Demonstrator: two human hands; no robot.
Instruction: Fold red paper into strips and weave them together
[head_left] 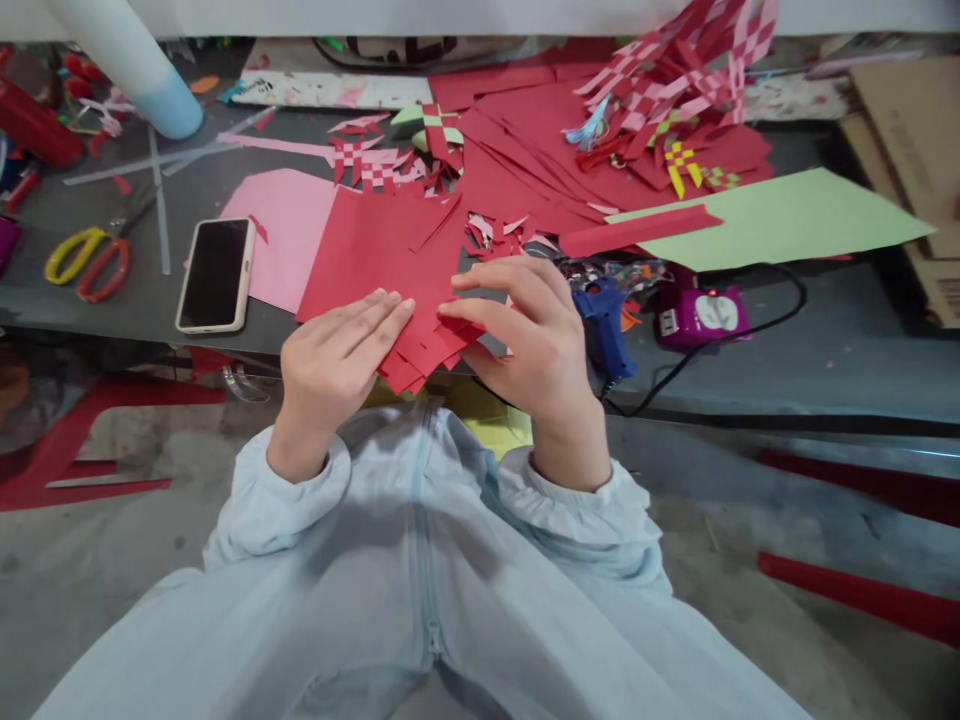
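Observation:
In front of me at the table's near edge lies a piece of overlapping red paper strips (pixel 417 352). My left hand (pixel 334 355) rests on its left side, fingers stretched out and lying flat. At the right side of the strips, my right hand (pixel 536 330) pinches their edge between thumb and curved forefinger; the other fingers are raised. Under and behind the strips is a larger red paper sheet (pixel 382 240). Small red and pink paper scraps (pixel 499 235) lie just beyond my right hand.
Left on the dark table (pixel 112 290) are scissors (pixel 94 258), a phone (pixel 216 275) and pink paper (pixel 281 220). A blue glue gun (pixel 602 320), purple box (pixel 701 315) with cable and green paper (pixel 772 220) are right. Checkered woven strips (pixel 675 75) pile up behind.

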